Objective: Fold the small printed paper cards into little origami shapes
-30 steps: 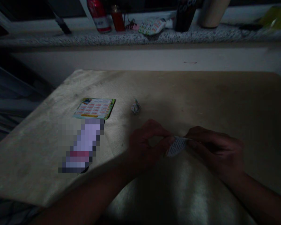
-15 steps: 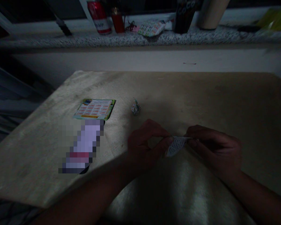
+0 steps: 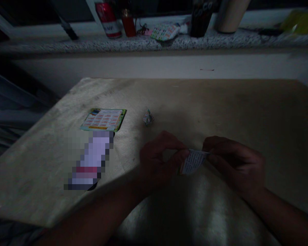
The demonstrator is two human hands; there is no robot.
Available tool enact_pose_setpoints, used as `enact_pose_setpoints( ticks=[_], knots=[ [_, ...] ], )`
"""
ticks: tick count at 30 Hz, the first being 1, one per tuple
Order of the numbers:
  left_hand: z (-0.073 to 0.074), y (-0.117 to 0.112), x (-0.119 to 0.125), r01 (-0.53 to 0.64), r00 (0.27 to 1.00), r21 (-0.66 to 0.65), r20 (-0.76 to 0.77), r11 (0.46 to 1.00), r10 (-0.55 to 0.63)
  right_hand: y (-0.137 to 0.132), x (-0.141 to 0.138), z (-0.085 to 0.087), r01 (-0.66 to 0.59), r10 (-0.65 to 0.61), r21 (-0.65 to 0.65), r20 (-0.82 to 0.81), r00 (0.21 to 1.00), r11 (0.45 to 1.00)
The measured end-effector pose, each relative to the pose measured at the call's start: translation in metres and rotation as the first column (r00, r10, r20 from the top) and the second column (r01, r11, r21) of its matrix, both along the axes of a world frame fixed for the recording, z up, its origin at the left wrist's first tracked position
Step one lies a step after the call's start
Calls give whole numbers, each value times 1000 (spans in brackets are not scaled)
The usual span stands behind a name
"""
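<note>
In dim light, my left hand (image 3: 159,160) and my right hand (image 3: 233,164) both pinch a small printed paper slip (image 3: 193,161) between thumb and fingers, just above the near part of the wooden table (image 3: 220,109). The left hand grips the slip's left edge, the right hand its right edge. A small crumpled wrapper (image 3: 148,118) lies on the table beyond my left hand.
A colourful printed card (image 3: 104,119) lies at the table's left, with a blurred-out object (image 3: 88,160) just in front of it. On the speckled ledge (image 3: 143,42) behind stand a red can (image 3: 108,17), a red bottle (image 3: 128,22), a dark container (image 3: 201,17) and a pale cylinder (image 3: 229,13).
The slip has tilted a little and the hands have closed in slightly around it. Nothing else on the table has moved.
</note>
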State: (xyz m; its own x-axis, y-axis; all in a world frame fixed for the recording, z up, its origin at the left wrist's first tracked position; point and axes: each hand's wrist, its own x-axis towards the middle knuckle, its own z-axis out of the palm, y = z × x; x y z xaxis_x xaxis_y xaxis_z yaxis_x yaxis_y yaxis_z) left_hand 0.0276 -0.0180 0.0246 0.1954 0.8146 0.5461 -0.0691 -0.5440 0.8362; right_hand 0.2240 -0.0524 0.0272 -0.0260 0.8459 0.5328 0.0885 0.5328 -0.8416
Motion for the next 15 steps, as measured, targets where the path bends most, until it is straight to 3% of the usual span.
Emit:
enact_pose_setpoints(
  ticks=[6, 15],
  knots=[
    [-1, -1, -1, -25, 999, 20, -21, 999, 25, 1, -1, -3, 18, -17, -25, 46, 999, 1000],
    [-3, 1, 0, -4, 999, 75, -34, 997, 7, 0, 0, 4, 84, -90, 50, 138, 986, 995]
  ],
)
